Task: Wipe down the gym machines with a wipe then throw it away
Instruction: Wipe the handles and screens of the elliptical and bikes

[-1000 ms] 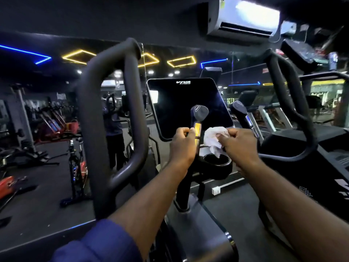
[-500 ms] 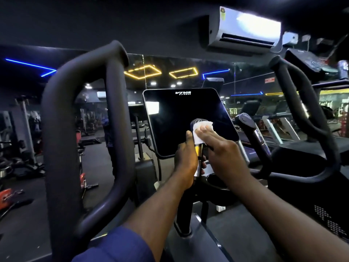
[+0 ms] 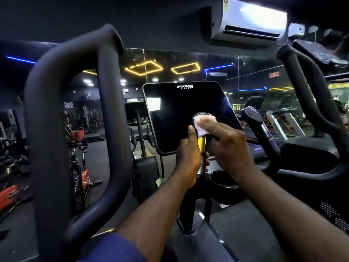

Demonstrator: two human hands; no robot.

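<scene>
While my left hand [image 3: 186, 161] wraps the handle post [image 3: 202, 148], I see my right hand [image 3: 228, 146] curled over the white wipe [image 3: 201, 125] — pressed on the handle top, near side of the console [image 3: 175, 114].

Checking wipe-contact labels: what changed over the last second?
The right hand carried the wipe up and left from beside the sensor grip onto its top cap, which the wipe now covers. The left hand still grips the metal shaft below, and the console screen stays dark.
</scene>
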